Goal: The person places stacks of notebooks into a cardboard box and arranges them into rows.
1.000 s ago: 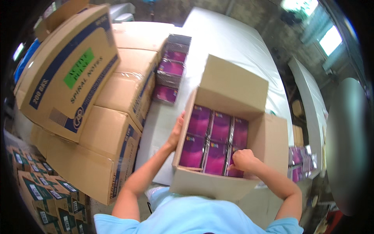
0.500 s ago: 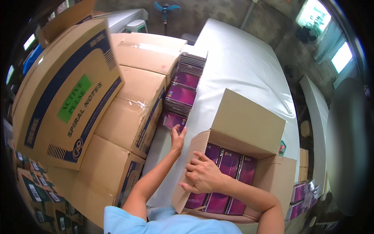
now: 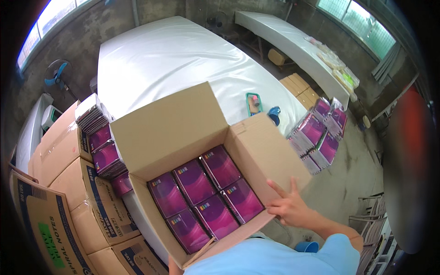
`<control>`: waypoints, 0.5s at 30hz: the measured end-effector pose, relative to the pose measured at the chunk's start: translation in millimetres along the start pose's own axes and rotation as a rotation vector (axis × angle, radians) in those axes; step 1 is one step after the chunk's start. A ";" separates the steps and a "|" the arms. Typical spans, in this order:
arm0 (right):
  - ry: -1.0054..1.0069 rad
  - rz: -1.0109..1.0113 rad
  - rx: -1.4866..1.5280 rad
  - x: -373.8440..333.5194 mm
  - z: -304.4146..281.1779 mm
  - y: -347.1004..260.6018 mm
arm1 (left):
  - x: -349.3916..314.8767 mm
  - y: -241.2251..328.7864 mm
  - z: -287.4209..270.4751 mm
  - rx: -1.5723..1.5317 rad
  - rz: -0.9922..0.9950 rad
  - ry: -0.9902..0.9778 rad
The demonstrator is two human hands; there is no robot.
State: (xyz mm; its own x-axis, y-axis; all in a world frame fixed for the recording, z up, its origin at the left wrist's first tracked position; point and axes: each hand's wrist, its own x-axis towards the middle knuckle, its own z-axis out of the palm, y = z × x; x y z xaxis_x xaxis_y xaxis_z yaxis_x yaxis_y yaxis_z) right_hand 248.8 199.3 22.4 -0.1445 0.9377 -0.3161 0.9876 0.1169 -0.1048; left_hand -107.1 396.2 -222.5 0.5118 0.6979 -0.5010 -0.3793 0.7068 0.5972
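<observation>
An open cardboard box [image 3: 169, 123] stands in front of me, its flaps raised or folded outward. Inside lie several purple spiral notebooks [image 3: 195, 181] in two rows, covers up. My right hand [image 3: 289, 207] is at the box's right near corner, against the outward right flap [image 3: 270, 149]. Its index and middle fingers are stretched apart, and the other fingers are bent. Of my left hand [image 3: 174, 267], only a sliver shows beside the box's near left corner; its fingers are hidden. A narrow brown strip [image 3: 200, 252] lies along the near rim.
Closed cartons [image 3: 87, 211] line the left side, with notebook stacks [image 3: 103, 146] beside them. A white-covered table [image 3: 183, 55] extends behind, bearing a green tray [image 3: 253, 104] and blue tape dispenser [image 3: 274, 114]. More notebook stacks [image 3: 316, 135] stand at right. A blue bucket [image 3: 306, 247] is below.
My view has swung right. My left hand has left the notebook stack and dropped to the box's near left corner. My right hand has moved from the left flap to the right one.
</observation>
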 end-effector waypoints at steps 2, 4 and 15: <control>0.133 -0.048 0.030 4.2 8.4 12.2 | 3.4 -5.4 12.0 0.029 0.006 -0.017; 0.267 -0.117 0.053 10.3 7.4 27.4 | 9.1 -8.5 24.1 0.048 0.024 -0.041; 0.318 -0.107 -0.153 48.5 3.0 89.8 | 42.1 -18.4 76.1 0.070 0.150 -0.142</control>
State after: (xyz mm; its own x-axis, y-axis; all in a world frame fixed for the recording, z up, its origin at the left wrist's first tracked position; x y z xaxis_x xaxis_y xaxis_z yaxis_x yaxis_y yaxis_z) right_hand 330.3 254.3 -5.2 -0.2454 0.9694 0.0000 0.9691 0.2453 0.0279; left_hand -20.0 403.8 -206.9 0.5590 0.7677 -0.3133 -0.4074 0.5834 0.7026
